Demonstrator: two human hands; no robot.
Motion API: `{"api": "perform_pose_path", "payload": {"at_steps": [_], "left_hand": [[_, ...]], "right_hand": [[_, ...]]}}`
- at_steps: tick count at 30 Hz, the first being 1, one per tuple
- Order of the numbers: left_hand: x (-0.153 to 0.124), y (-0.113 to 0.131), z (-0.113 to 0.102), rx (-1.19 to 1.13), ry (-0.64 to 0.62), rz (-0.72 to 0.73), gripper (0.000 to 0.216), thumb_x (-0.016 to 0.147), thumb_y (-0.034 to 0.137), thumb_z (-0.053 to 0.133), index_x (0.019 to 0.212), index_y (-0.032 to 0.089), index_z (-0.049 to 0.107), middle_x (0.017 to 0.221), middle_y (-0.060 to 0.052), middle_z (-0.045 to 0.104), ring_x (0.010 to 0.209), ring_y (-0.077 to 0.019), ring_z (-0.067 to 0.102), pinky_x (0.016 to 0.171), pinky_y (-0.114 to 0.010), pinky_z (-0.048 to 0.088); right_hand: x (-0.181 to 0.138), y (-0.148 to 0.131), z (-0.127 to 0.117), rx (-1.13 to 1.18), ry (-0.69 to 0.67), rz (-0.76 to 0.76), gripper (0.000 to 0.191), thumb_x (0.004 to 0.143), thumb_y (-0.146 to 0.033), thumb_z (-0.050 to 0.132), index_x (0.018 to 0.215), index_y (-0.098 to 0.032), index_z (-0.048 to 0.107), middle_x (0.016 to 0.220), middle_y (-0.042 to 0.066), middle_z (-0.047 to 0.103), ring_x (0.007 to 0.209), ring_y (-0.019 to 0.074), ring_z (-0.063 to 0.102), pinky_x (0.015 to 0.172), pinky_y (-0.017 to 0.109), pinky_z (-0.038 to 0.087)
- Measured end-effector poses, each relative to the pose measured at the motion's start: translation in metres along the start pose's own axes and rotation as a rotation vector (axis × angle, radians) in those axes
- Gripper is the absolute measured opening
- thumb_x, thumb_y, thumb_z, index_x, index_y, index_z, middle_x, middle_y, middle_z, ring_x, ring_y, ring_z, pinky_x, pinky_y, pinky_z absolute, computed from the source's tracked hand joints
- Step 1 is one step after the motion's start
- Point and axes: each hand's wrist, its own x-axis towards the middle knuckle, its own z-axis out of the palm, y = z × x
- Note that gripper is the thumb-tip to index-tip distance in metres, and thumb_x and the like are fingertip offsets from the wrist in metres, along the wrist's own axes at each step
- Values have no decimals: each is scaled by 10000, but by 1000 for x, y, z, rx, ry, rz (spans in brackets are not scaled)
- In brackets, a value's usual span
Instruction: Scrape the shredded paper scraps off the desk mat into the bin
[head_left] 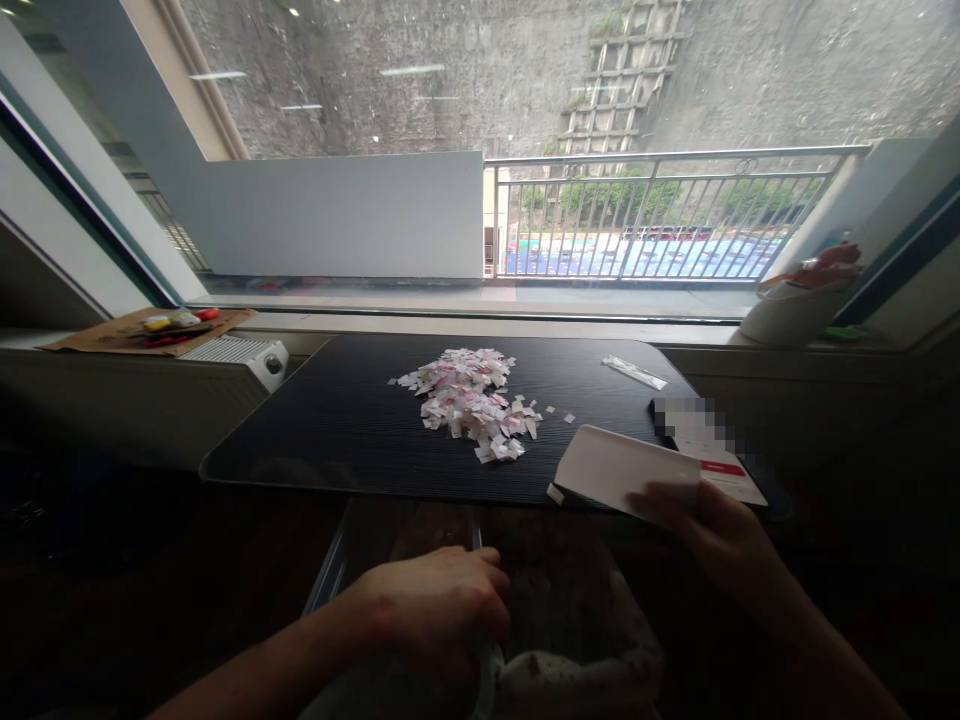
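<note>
My left hand (442, 605) is below the table's front edge, fingers closed around a narrow pale rim that appears to belong to a clear plastic container (322, 580). The fingertips are partly hidden and the area is dark. My right hand (712, 520) holds a pale blank card (626, 465) by its right end, tilted over the table's front right part. Left of the card, small cut paper pieces (465, 390), white and pinkish, lie in a loose heap on the black tabletop (337, 420). A small yellowish piece (555, 493) sits by the card's lower left corner.
A wrapped thin packet (634, 373) and a printed card with a red band (720, 468) lie on the table's right side. Brown cardboard (112, 335) with small coloured items rests left, above a radiator (240, 355). A white pot (795, 305) stands on the right sill.
</note>
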Motion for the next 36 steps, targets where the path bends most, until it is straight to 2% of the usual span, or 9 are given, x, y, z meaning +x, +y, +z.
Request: {"api": "perform_pose_path", "payload": {"at_steps": [4, 8, 13, 17, 21, 26, 29, 33, 36], "left_hand": [[0, 0, 0, 10, 14, 13, 139, 726, 274, 742, 792, 184, 659, 895, -39, 645, 927, -219, 558, 604, -305, 341], [0, 0, -2, 14, 1, 19, 147, 728, 278, 751, 786, 175, 663, 900, -33, 643, 921, -210, 555, 623, -309, 356], [0, 1, -1, 7, -8, 0, 142, 785, 256, 699, 909, 189, 718, 926, -31, 650, 963, -208, 559, 638, -308, 365], [2, 0, 2, 10, -8, -5, 163, 721, 275, 745, 845, 186, 687, 886, -28, 626, 941, -213, 553, 619, -305, 354], [3, -2, 5, 2, -3, -1, 167, 706, 293, 744, 793, 186, 650, 868, -25, 615, 929, -212, 551, 596, -303, 332], [3, -2, 6, 9, 12, 10, 188, 677, 236, 748, 849, 195, 685, 911, -29, 643, 941, -215, 550, 603, -304, 341], [3, -3, 7, 21, 6, 16, 172, 713, 233, 720, 881, 198, 705, 922, -31, 652, 938, -214, 550, 603, -310, 342], [3, -4, 8, 9, 2, 10, 288, 664, 258, 764, 945, 210, 721, 930, -22, 651, 950, -218, 545, 620, -312, 356], [2, -3, 8, 21, -5, 4, 252, 652, 255, 770, 890, 204, 705, 908, -19, 640, 934, -210, 539, 612, -308, 352]], "right_hand": [[-3, -2, 1, -2, -74, 37, 495, 626, -682, 850, 814, -230, 780, 838, 80, 839, 857, 345, 804, 825, 470, 657], [-3, -1, 0, 21, -51, 17, 468, 643, -662, 851, 822, -235, 779, 832, 73, 838, 843, 332, 806, 803, 448, 662], [25, 4, -6, -48, 191, -93, 333, 717, -547, 834, 874, -261, 764, 833, 34, 835, 863, 317, 801, 830, 435, 647], [62, 0, -3, -284, 360, -227, 309, 736, -507, 782, 898, -244, 769, 852, 44, 825, 910, 331, 774, 844, 442, 609], [77, 1, 6, -306, 243, -266, 361, 723, -544, 729, 841, -205, 763, 793, 64, 813, 828, 328, 762, 781, 439, 592], [59, 8, 4, -333, 218, -231, 289, 733, -496, 772, 834, -225, 777, 790, 48, 814, 814, 302, 761, 744, 395, 584], [57, 4, 3, -289, 218, -239, 355, 724, -549, 771, 866, -224, 788, 819, 64, 819, 822, 309, 766, 735, 401, 588], [77, -7, 16, -273, 200, -293, 442, 686, -650, 752, 779, -218, 762, 749, 78, 805, 763, 316, 760, 698, 414, 585], [93, -11, 30, -289, 159, -321, 481, 681, -687, 734, 791, -219, 762, 762, 78, 813, 766, 318, 762, 701, 422, 583]]}}
